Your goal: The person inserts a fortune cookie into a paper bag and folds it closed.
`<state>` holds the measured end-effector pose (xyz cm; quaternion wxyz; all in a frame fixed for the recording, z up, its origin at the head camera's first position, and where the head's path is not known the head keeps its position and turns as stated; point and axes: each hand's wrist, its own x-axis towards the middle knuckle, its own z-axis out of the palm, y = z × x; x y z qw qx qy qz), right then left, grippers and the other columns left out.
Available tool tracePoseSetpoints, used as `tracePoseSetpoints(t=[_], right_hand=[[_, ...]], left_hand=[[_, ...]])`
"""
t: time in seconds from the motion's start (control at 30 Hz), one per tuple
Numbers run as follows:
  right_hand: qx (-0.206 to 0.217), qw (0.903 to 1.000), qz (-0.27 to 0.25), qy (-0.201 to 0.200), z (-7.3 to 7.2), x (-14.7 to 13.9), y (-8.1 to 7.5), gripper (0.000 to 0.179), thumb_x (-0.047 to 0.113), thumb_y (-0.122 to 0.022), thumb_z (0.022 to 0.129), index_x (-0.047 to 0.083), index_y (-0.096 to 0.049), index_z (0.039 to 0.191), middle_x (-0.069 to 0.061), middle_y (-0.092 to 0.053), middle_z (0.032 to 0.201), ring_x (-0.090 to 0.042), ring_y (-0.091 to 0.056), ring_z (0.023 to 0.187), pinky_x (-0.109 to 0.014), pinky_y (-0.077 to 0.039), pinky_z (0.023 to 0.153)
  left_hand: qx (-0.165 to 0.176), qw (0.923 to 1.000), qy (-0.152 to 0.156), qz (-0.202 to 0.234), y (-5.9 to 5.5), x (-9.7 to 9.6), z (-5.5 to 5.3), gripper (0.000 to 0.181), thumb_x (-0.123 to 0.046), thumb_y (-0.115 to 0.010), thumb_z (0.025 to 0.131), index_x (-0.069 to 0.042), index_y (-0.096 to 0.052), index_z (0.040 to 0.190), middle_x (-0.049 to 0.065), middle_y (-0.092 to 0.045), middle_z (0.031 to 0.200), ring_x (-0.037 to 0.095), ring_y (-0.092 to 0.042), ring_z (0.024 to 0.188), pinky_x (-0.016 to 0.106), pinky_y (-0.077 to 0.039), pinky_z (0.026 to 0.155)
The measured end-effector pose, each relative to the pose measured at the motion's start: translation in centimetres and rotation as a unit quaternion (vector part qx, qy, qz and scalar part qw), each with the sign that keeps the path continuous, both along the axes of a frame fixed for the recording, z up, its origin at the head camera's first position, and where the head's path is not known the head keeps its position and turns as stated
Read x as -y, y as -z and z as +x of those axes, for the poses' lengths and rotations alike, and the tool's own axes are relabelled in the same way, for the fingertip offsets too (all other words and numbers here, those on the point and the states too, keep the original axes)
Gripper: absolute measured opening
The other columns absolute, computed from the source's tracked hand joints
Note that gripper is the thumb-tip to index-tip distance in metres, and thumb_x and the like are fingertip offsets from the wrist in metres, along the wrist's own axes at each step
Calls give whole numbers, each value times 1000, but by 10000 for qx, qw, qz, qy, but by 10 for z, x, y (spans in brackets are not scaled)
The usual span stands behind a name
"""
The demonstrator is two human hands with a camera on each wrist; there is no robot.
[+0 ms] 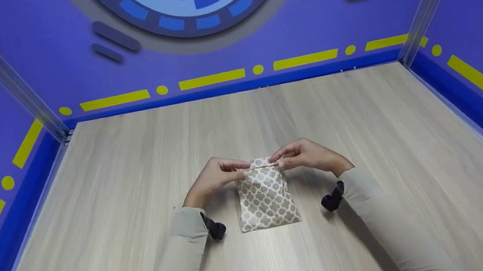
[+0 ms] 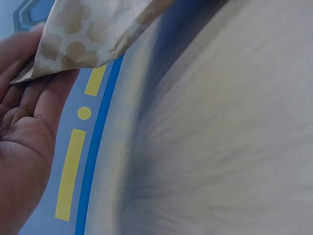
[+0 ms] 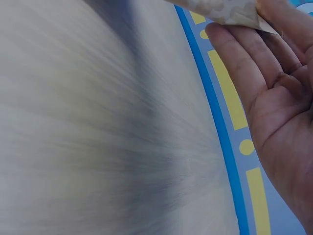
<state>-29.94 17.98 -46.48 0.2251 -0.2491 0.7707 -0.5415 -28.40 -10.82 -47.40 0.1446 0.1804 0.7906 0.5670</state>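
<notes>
A small paper bag (image 1: 265,198), white with a beige-grey clover pattern, lies at the middle of the table with its bottom edge toward me. A crease runs across the bag near its top. My left hand (image 1: 216,177) pinches the top left corner between thumb and fingers. At the opposite corner, my right hand (image 1: 310,156) does the same. In the left wrist view, a corner of the bag (image 2: 73,34) sits against the fingers of the left hand (image 2: 29,112). The right wrist view has the bag's edge (image 3: 230,11) between the right hand's (image 3: 283,98) thumb and fingers.
The wood-grain table (image 1: 130,151) stretches out on all sides of the bag. Blue-purple wall panels (image 1: 45,49) with yellow markings enclose its back and sides. A black wrist strap (image 1: 216,229) sticks out from the left cuff, another strap (image 1: 333,197) from the right.
</notes>
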Motion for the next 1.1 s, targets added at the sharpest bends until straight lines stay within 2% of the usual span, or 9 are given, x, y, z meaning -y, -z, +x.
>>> tracePoseSetpoints(t=[0.13, 0.27, 0.4, 0.53, 0.63, 0.77, 0.83, 0.93, 1.1], right_hand=[[16, 9998, 5, 205, 0, 1, 3, 37, 29, -71, 87, 4, -69, 114, -10, -70, 113, -14, -68, 98, -34, -53, 88], [-9, 9995, -142, 297, 0, 3, 4, 33, 25, -69, 89, 2, -69, 113, -9, -71, 111, -14, -68, 95, -43, -53, 89], [30, 9988, -259, 415, 0, 5, 4, 34, 20, -68, 89, 0, -66, 116, -8, -72, 104, -14, -69, 92, -40, -54, 87], [-59, 9978, -138, 648, 0, 9, 1, 44, 19, -70, 88, 2, -60, 127, -9, -73, 98, -13, -68, 88, -37, -54, 85], [-191, 9968, 69, 771, 0, 14, -1, 49, 23, -70, 87, 4, -59, 130, -9, -71, 104, -14, -67, 89, -35, -54, 84], [-243, 9958, 306, 829, 0, 23, -2, 48, 33, -72, 85, 9, -64, 125, -7, -67, 120, -16, -67, 98, -32, -54, 83], [-234, 9953, 386, 856, 1, 27, -2, 46, 36, -73, 84, 12, -66, 123, -6, -66, 123, -16, -66, 101, -31, -54, 83], [-259, 9948, 466, 871, 1, 32, -3, 42, 36, -73, 84, 14, -68, 119, -7, -67, 119, -16, -66, 99, -31, -53, 82], [-366, 9951, 420, 819, 2, 37, -4, 34, 28, -71, 87, 6, -71, 112, -11, -70, 109, -13, -65, 90, -26, -52, 79]], left_hand=[[-60, 10000, -71, -18, 1, -2, 0, 26, -18, -72, 85, -8, -73, 109, 7, -73, 104, 6, -58, 77, 22, -48, 70], [-179, 9998, -98, 12, 3, -5, -1, 25, -16, -69, 88, -3, -72, 110, 13, -71, 110, 4, -63, 85, 20, -50, 74], [-329, 9993, -148, 113, 4, -8, -1, 22, -7, -66, 89, -1, -71, 109, 15, -71, 109, 4, -64, 85, 18, -50, 72], [-428, 9984, -171, 318, 4, -11, 0, 22, -6, -66, 89, 0, -71, 110, 16, -70, 110, 6, -66, 86, 19, -51, 74], [-447, 9978, -202, 436, 4, -12, 1, 24, -6, -66, 89, 0, -70, 111, 16, -70, 111, 5, -66, 86, 18, -51, 73], [-405, 9979, -291, 409, 3, -15, 2, 29, -8, -66, 89, -3, -68, 118, 17, -71, 108, 2, -62, 78, 17, -49, 68], [-396, 9981, -309, 353, 2, -16, 2, 32, -9, -66, 90, -4, -66, 121, 16, -71, 108, 2, -60, 77, 17, -47, 67], [-409, 9982, -361, 253, 1, -18, 2, 33, -10, -66, 90, -5, -65, 123, 17, -71, 105, 2, -61, 75, 18, -48, 66], [-499, 9971, -537, 208, 1, -21, 2, 25, -7, -67, 88, -3, -70, 113, 15, -71, 106, 3, -61, 76, 18, -49, 66]])
